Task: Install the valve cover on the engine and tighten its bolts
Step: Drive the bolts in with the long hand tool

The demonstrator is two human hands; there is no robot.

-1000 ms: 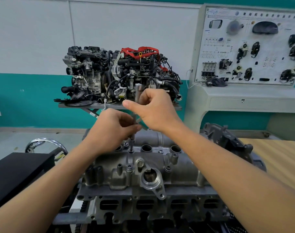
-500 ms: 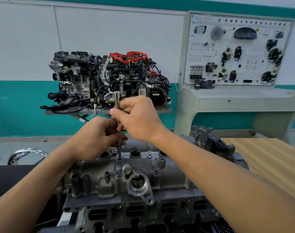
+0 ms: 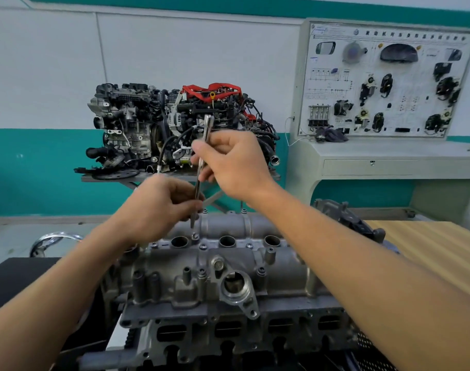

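Holding a thin steel tool point(image 3: 198, 184) with both hands, we stand over the valve cover point(image 3: 255, 228), which lies on top of the engine point(image 3: 228, 341) directly in front of us. The left hand point(image 3: 159, 207) is curled around the lower part of the tool, and its thumb and fingers pinch the shaft near the end. The right hand point(image 3: 234, 167) grips the upper part with the fingers closed round the shaft, and the head of the tool comes out above this hand. The tool leans a little, with its top toward the right. Its lower end is just over a bolt point(image 3: 193, 236) on the far part of the cover, beside a round hole; we cannot tell if it touches the bolt. Other bolts sit in the cover near the holes. Behind, a second engine point(image 3: 148, 129) with red parts rests on a stand, and to the right of it a training board point(image 3: 383, 81) stands against the wall. A wooden table point(image 3: 429, 253) is at our right.
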